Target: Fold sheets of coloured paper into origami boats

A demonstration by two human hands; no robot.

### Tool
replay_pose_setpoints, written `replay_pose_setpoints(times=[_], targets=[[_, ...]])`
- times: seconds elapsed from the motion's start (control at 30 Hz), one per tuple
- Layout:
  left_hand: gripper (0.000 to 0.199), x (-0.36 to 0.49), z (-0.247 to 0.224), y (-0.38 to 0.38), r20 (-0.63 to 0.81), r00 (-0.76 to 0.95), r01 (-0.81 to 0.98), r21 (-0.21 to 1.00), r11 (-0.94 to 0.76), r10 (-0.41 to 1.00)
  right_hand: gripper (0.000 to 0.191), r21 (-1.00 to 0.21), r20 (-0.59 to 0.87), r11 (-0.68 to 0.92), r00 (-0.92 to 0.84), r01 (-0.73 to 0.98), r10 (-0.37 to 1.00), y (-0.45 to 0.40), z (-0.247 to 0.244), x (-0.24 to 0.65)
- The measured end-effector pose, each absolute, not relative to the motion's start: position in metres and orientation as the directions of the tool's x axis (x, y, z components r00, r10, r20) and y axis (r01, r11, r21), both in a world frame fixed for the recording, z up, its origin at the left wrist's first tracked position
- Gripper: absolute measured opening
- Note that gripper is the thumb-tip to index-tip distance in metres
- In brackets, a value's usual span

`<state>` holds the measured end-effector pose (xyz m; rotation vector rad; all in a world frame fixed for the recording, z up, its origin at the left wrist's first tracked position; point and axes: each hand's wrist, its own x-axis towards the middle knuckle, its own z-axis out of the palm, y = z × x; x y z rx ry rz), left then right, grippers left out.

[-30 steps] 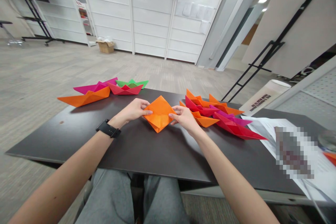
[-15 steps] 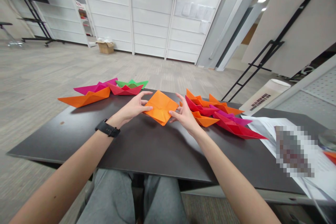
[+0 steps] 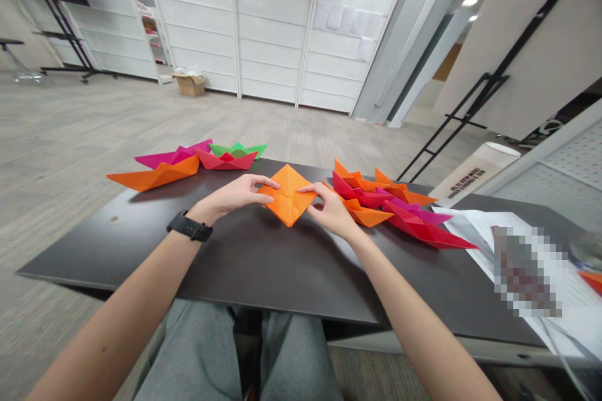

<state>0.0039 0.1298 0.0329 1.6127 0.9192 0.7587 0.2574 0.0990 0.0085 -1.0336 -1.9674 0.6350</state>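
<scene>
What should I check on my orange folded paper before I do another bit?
1. Left fingers touching the orange paper: ok, at its left corner.
2. Right fingers touching it: ok, at its right corner.
3. Green boat apart from the paper: ok.
4. Right hand not touching the nearest orange boat: cannot tell.
5. Paper's underside neat: cannot tell, it's hidden.

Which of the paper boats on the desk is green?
The green boat sits on the left side, directly behind the red boat there; its colour sets it apart, as the others show orange, red or magenta.
</scene>
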Motion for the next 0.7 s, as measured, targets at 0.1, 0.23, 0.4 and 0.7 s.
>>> replay_pose_setpoints(times=[0.1, 0.23, 0.4, 0.7], targets=[[0.059, -0.001, 0.029, 0.133, -0.046, 0.571, 0.231, 0.967, -0.106, 0.819, 0.045, -0.716, 0.372, 0.525, -0.384, 0.461, 0.845, 0.098, 0.006, 0.258], [0.062, -0.002, 0.024, 0.135, -0.013, 0.584, 0.282, 0.941, -0.188, 0.812, 0.039, -0.668, 0.320, 0.514, -0.416, 0.538, 0.851, 0.099, 0.002, 0.259], [0.056, -0.005, 0.020, 0.139, 0.039, 0.571, 0.500, 0.776, -0.385, 0.820, 0.031, -0.602, 0.292, 0.501, -0.413, 0.621, 0.863, 0.100, 0.000, 0.259], [0.028, -0.002, 0.024, 0.135, 0.159, 0.673, 0.545, 0.554, -0.629, 0.723, 0.039, -0.536, 0.282, 0.580, -0.517, 0.614, 0.808, 0.092, 0.001, 0.259]])
